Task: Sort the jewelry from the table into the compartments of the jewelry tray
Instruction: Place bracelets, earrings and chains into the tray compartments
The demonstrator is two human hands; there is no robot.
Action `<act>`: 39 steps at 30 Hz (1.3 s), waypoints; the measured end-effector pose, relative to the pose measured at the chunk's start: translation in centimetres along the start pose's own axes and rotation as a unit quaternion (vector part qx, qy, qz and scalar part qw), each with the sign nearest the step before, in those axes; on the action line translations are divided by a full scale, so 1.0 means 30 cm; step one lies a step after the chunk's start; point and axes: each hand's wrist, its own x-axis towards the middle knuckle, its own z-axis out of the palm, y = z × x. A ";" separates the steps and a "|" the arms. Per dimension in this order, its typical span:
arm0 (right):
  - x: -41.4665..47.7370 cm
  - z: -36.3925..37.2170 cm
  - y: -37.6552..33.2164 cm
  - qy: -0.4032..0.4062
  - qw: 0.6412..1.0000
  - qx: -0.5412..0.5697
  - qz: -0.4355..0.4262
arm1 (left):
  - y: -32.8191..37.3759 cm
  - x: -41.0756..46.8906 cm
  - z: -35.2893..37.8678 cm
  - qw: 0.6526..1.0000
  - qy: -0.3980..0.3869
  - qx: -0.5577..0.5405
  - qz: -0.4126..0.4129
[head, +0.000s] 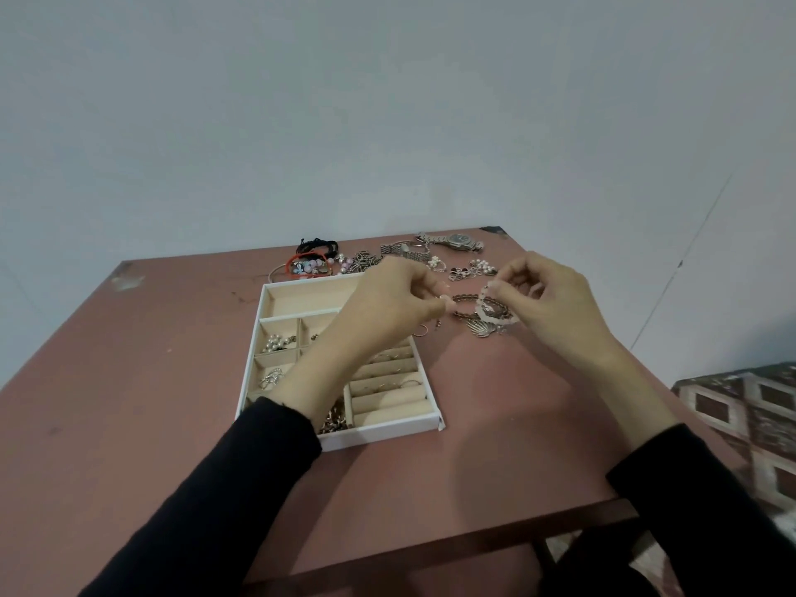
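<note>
1. A matte, reddish-brown table (129, 381) with scuffed far corners stands against a plain pale grey wall (387, 101).
2. On its left half lies the tray (387, 428), a white rectangular box lined in cream fabric and split into square and long compartments.
3. A cluster of round pearls (275, 341) sits in a small square compartment on the tray's left side. A tangled brownish chain (334, 420) fills a near one, and thin metal rings (405, 383) are tucked between the padded rolls on the right side.
4. The left hand (396, 299) hovers over the tray's far right corner with its fingers curled and thumb and forefinger tips close together. Whether they pinch anything is too small to tell.
5. Along the far edge lie black cords (321, 244), beads, metal links and a steel watch (458, 240).
6. Right of the tray, on the table, rests a heap of dark metal bracelets (467, 314) beside a leaf-shaped pendant (480, 327).
7. The right hand (555, 299) pinches a pink bead bracelet (484, 310) between thumb and forefinger, just above that heap.
8. A patterned cloth (749, 411) shows past the table's right edge.
</note>
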 end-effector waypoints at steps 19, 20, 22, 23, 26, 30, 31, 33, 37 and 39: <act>-0.035 0.255 -0.258 -0.110 0.960 0.256 -0.023 | -0.164 -0.225 -0.294 0.989 0.125 -0.048 -0.070; -0.037 0.267 -0.262 -0.113 0.960 0.255 -0.021 | -0.178 -0.233 -0.301 0.988 0.126 -0.049 -0.072; -0.040 0.285 -0.269 -0.118 0.960 0.252 -0.020 | -0.203 -0.248 -0.313 0.988 0.126 -0.044 -0.077; -0.041 0.292 -0.272 -0.120 0.960 0.254 -0.019 | -0.214 -0.255 -0.319 0.988 0.124 -0.038 -0.079; -0.044 0.308 -0.280 -0.125 0.958 0.258 -0.015 | -0.232 -0.273 -0.331 0.991 0.111 -0.003 -0.074; -0.048 0.322 -0.280 -0.129 0.958 0.257 -0.010 | -0.237 -0.287 -0.328 0.992 0.086 0.071 -0.057; -0.049 0.324 -0.280 -0.131 0.958 0.257 -0.011 | -0.237 -0.288 -0.327 0.992 0.084 0.081 -0.056; -0.049 0.327 -0.278 -0.133 0.958 0.254 -0.011 | -0.239 -0.291 -0.325 0.991 0.086 0.088 -0.059; -0.050 0.325 -0.276 -0.137 0.959 0.250 -0.010 | -0.248 -0.289 -0.322 0.988 0.090 0.105 -0.066; -0.051 0.324 -0.279 -0.138 0.959 0.247 -0.009 | -0.251 -0.288 -0.320 0.987 0.086 0.120 -0.065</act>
